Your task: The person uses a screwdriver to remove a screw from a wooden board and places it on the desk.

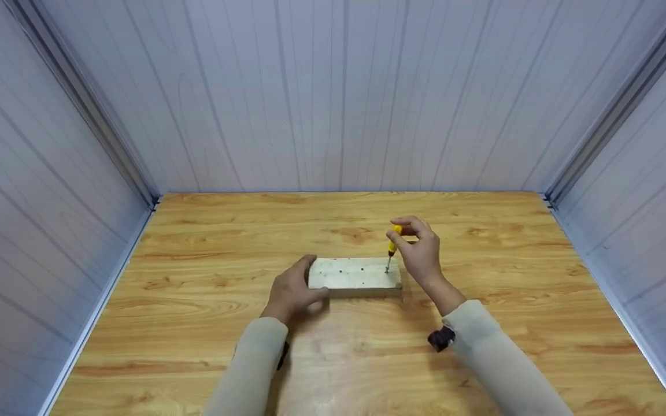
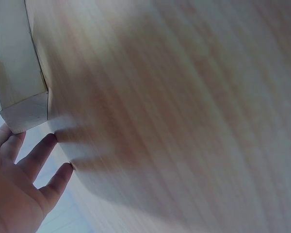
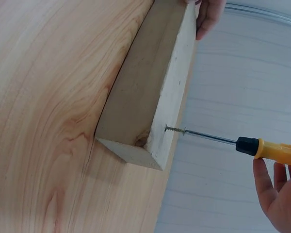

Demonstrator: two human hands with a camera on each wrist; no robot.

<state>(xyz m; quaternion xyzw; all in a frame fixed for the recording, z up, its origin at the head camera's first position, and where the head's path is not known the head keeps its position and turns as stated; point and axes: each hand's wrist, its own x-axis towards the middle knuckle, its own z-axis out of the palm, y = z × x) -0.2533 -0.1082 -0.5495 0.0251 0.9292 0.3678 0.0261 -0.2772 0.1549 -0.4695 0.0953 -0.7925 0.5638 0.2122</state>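
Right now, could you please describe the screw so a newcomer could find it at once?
On the wooden table lies a pale block, held at one end by the left hand. Near the opposite end, the screw stands beneath the yellow screwdriver. Unlike the dark spots, its threaded shaft sticks up.

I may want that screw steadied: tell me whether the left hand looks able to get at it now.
Probably not without letting go: the left hand grips one end of the wooden block, and the screw stands near the other end, with the screwdriver at its head.
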